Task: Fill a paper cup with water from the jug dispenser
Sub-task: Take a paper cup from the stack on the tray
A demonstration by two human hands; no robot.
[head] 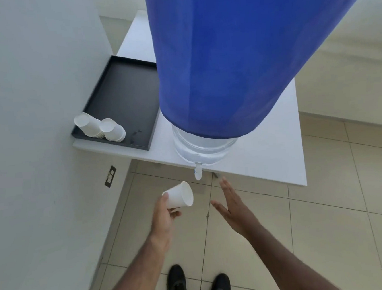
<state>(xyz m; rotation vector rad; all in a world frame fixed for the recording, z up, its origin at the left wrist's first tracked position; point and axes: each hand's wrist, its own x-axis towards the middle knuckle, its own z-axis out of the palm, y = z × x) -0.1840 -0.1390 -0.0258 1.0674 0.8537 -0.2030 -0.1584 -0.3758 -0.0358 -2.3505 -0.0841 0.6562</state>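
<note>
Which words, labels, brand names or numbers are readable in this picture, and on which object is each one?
No text can be read.
Tap of the jug: a small blue mark, too blurred to read.
Wall socket: pale marks, too small to read.
Paper cup in the left hand, stacked cups, blue cover: plain, with no print visible.

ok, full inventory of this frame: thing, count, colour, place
water jug: 1, clear, under a blue cover, on the table
tap: 1, white, at the jug's base, over the table edge
table: 1, white
tray: 1, black, table's left end
cup stacks: 2, white, upside down, tray's near corner
wall socket: 1, dark, left wall
shoes: 2, black, on the tiled floor
paper cup: 1, white, tilted, in left hand
left hand: holds the cup
right hand: open, empty, below the tap
</note>
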